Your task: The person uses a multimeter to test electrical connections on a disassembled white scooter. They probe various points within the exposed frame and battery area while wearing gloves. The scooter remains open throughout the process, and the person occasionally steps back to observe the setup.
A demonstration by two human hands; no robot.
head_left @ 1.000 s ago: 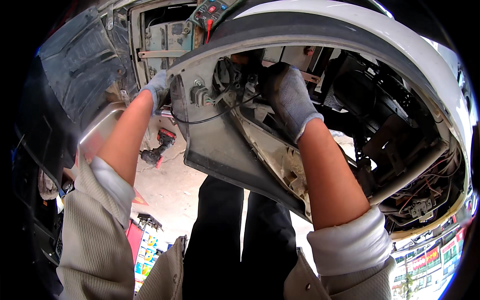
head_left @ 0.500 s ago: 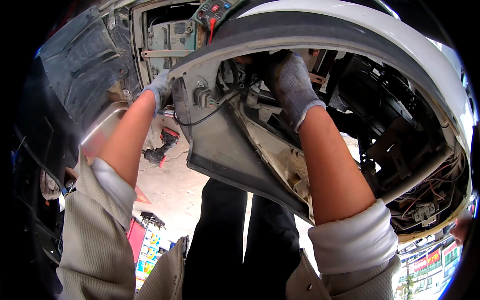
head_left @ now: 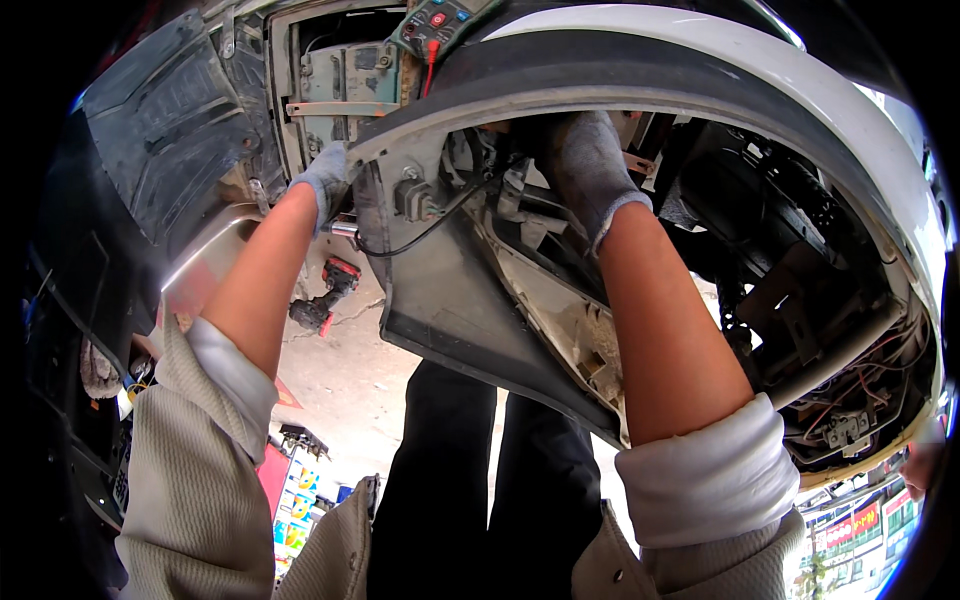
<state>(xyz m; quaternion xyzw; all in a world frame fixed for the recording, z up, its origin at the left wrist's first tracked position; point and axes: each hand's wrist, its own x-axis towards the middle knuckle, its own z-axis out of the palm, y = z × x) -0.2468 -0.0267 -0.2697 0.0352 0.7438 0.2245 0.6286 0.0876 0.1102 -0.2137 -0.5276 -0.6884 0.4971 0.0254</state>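
Observation:
My left hand (head_left: 328,180), in a grey work glove, is at the left end of a large dark vehicle trim panel (head_left: 440,290). Its fingers are hidden at the panel's edge. Just below that glove a silver cylinder (head_left: 343,229) pokes out, and a black cable (head_left: 430,228) curves from beside it across the panel. My right hand (head_left: 590,165), also gloved, reaches in beneath the panel's curved upper rim (head_left: 600,92). Its fingers are lost in the dark there. Between the hands, a grey connector (head_left: 412,200) is fixed on the panel's inner face.
A red and black cordless power tool (head_left: 328,295) lies on the ground. At the top, a green meter (head_left: 435,25) with a red lead rests by the rim. Open bodywork with wires (head_left: 850,425) fills the right. Another person's hand (head_left: 918,470) shows at the right edge.
The view has shifted slightly, so the panel and my left hand sit a little further right and lower. Both hands keep about the same places on the vehicle.

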